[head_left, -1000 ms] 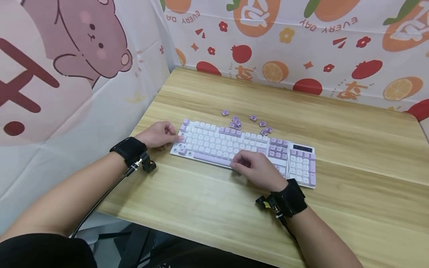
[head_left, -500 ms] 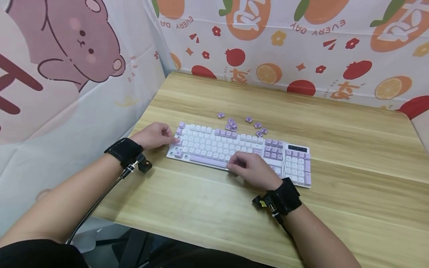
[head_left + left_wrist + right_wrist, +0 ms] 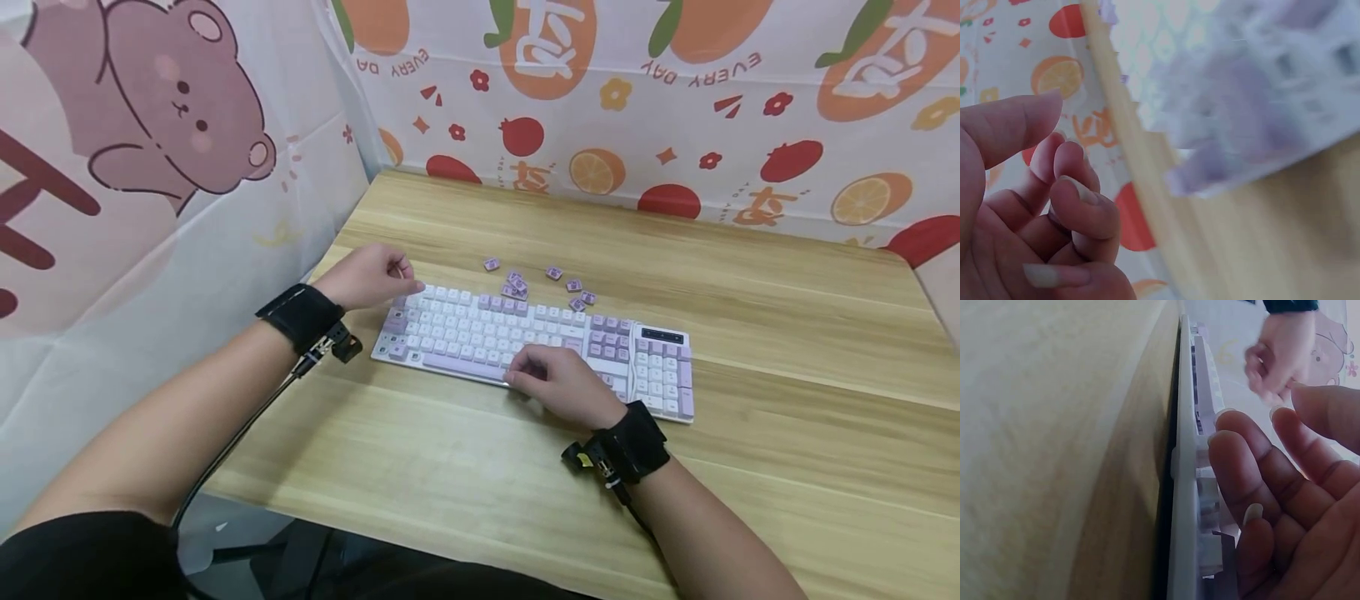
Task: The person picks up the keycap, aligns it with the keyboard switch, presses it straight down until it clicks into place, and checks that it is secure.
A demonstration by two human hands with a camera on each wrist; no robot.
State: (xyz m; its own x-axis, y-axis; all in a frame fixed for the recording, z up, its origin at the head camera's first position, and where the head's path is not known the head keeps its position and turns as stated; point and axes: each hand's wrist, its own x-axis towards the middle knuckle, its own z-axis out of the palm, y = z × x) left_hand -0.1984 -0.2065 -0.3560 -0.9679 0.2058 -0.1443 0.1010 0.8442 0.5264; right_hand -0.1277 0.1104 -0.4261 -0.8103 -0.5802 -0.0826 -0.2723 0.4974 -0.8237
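A white and lilac keyboard (image 3: pixel 487 333) lies on the wooden table. Some key spots at its left end lack caps and show bare switches. My left hand (image 3: pixel 371 275) is lifted over the keyboard's back left corner. In the left wrist view its thumb and loosely bent fingers (image 3: pixel 1088 215) stand apart with nothing between them; the keyboard is blurred there. My right hand (image 3: pixel 566 383) rests at the keyboard's front edge, right of the long lilac space bar (image 3: pixel 461 368). In the right wrist view its fingers (image 3: pixel 1235 462) are loosely bent against the key edge, holding nothing.
Several loose purple keycaps (image 3: pixel 515 286) lie behind the keyboard, some heaped together. A white cable (image 3: pixel 632 360) runs across the keyboard left of the number pad. Printed cloth walls (image 3: pixel 600 125) stand behind and to the left of the table.
My left hand has left the keys at the keyboard's left edge and moved up and away from me, toward the back left corner. The right hand stays in place. The head view has shifted slightly.
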